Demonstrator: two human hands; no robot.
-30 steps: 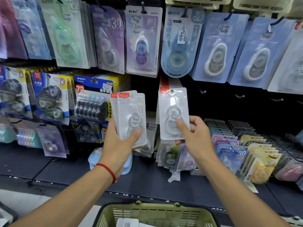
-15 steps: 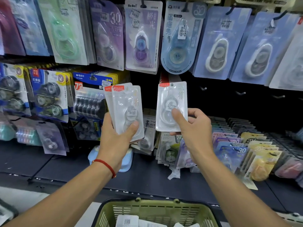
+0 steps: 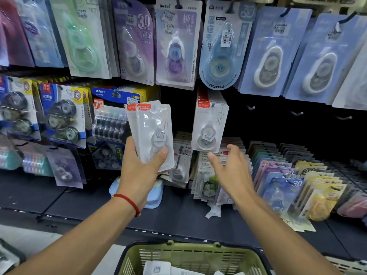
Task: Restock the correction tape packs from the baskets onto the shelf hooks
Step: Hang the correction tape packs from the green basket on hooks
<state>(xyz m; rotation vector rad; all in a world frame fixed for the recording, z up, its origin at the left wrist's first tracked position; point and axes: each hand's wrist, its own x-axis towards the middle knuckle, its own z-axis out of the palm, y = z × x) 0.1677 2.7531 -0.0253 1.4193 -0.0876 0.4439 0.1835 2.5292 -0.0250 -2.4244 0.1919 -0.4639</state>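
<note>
Packs of clear-blister correction tape (image 3: 153,133), two at least, are pinched in the left hand (image 3: 139,173), thumb across the front. The right hand (image 3: 230,171) is spread and holds nothing, just below a matching pack (image 3: 208,128) hung on its shelf hook, apart from it. That pack counts as stocked; the held ones remain, and more lie in the green basket (image 3: 190,257) below.

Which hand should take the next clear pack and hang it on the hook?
Right. The right hand is free, fingers relaxed, just below the clear white correction tape pack hanging on the hook. The left hand grips the remaining clear packs.
</note>
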